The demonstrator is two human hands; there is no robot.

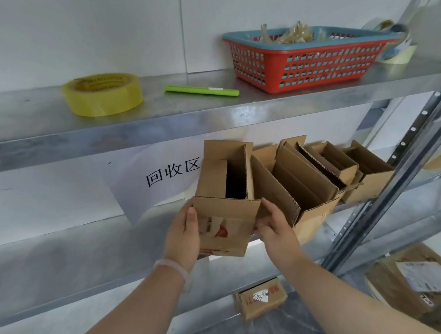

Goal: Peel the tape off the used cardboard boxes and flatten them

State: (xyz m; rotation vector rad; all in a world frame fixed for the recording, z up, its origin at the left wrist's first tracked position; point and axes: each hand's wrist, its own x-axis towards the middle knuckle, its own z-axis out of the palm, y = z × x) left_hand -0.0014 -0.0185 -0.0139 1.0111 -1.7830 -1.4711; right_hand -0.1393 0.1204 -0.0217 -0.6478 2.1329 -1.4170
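A small open cardboard box (225, 218) with red print and its top flaps up hangs at the front edge of the middle metal shelf (64, 253). My left hand (183, 236) grips its left side, thumb on the front face. My right hand (274, 228) holds its right side, fingers curled round the edge. Just right of it on that shelf stand several more open boxes (311, 187), flaps up, packed close together.
On the upper shelf lie a yellow tape roll (102, 94), a green utility knife (202, 90) and a red basket (308, 58) holding crumpled tape, with more tape rolls (395, 42) at its right. Taped boxes (261, 300) sit below. A paper sign (163, 175) hangs behind.
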